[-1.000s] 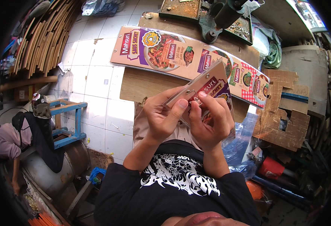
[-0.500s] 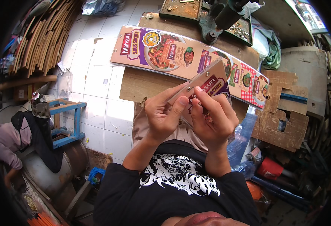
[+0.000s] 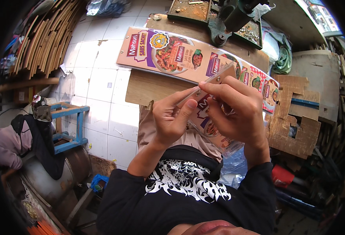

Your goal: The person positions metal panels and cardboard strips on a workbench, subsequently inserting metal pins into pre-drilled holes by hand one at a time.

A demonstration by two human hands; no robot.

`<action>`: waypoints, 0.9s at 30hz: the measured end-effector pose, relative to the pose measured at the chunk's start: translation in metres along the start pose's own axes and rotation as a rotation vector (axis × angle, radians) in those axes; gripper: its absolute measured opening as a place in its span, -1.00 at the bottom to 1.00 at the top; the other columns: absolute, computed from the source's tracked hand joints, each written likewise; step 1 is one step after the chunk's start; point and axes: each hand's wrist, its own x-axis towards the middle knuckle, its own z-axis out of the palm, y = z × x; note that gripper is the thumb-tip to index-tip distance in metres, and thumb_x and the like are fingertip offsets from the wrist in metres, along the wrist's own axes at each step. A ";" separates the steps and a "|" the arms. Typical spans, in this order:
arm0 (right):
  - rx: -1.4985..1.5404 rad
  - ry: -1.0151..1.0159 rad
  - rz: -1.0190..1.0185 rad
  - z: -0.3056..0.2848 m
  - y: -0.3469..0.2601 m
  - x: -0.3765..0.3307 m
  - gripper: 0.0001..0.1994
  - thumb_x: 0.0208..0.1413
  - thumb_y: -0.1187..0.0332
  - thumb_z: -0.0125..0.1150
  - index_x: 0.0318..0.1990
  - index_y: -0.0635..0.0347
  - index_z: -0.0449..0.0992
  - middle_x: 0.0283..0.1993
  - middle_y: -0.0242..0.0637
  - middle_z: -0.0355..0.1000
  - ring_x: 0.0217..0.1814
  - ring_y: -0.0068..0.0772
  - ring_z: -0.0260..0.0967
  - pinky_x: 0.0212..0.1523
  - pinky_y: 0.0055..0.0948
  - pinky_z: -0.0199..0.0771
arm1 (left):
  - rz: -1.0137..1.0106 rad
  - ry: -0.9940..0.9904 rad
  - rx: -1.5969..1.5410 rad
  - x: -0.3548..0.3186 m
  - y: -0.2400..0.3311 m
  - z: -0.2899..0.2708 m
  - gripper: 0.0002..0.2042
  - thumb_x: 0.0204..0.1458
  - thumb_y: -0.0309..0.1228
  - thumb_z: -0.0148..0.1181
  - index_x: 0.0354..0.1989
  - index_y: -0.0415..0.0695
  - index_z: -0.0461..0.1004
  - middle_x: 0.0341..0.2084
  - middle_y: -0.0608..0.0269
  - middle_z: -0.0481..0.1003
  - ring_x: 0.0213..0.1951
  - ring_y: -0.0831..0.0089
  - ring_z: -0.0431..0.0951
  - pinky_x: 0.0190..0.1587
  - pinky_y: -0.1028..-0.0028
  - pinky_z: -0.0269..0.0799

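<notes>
A thin printed panel [image 3: 203, 105], tan and purple with a clear glossy covering, is held up tilted in front of my chest. Metal eyelets show along its upper edge. My left hand [image 3: 169, 117] pinches one corner between thumb and fingers. On the face of the panel lies my right hand [image 3: 239, 103], its fingers curled and the index fingertip against the edge by an eyelet; its thumb is partly hidden. Beyond my hands, a similar long printed panel [image 3: 168, 56] with food pictures lies across the wooden bench [image 3: 145, 88].
A dark green press machine [image 3: 219, 29] stands at the far side of the bench, between trays [image 3: 188, 11] of small metal parts. Brown board [image 3: 294, 117] lies to the right. A blue stool frame [image 3: 72, 125] and a metal drum [image 3: 55, 176] stand at left.
My right hand has shifted up and to the right, its index finger now reaching over the panel's edge. The held panel has tilted more edge-on. My left hand stays nearly in place.
</notes>
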 end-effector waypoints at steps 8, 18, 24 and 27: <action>0.157 -0.097 -0.074 -0.004 0.023 -0.010 -0.63 -0.17 0.68 0.18 -0.13 0.22 0.58 -0.51 -0.30 0.35 -0.60 -0.42 0.33 -0.60 -0.46 0.29 | -0.001 0.037 0.043 0.002 0.001 -0.005 -0.74 0.18 -0.49 0.18 -0.02 -0.39 0.54 -0.34 0.13 0.64 -0.31 0.62 0.56 -0.26 0.63 0.48; 0.085 0.227 -0.167 0.028 0.034 -0.023 -0.67 -0.04 0.63 0.29 -0.06 0.26 0.54 -0.55 -0.34 0.38 -0.63 -0.51 0.29 -0.61 -0.51 0.27 | -0.013 0.002 0.005 0.003 0.002 -0.002 -0.73 0.17 -0.53 0.18 0.00 -0.41 0.51 -0.27 0.09 0.63 -0.27 0.59 0.57 -0.21 0.61 0.47; 0.033 0.289 -0.214 0.027 0.030 -0.025 -0.69 -0.08 0.62 0.32 -0.10 0.27 0.56 -0.56 -0.35 0.39 -0.64 -0.48 0.30 -0.60 -0.50 0.29 | 0.012 -0.029 -0.007 0.001 0.004 -0.003 -0.72 0.17 -0.54 0.16 0.02 -0.42 0.49 -0.24 0.04 0.62 -0.21 0.51 0.59 -0.13 0.55 0.49; -0.005 0.268 -0.217 0.025 0.032 -0.029 -0.69 -0.11 0.62 0.34 -0.13 0.27 0.56 -0.55 -0.34 0.41 -0.63 -0.47 0.32 -0.59 -0.49 0.31 | 0.002 -0.051 -0.010 0.000 0.004 -0.003 -0.72 0.16 -0.55 0.17 0.02 -0.42 0.49 -0.23 0.03 0.62 -0.20 0.49 0.60 -0.13 0.54 0.50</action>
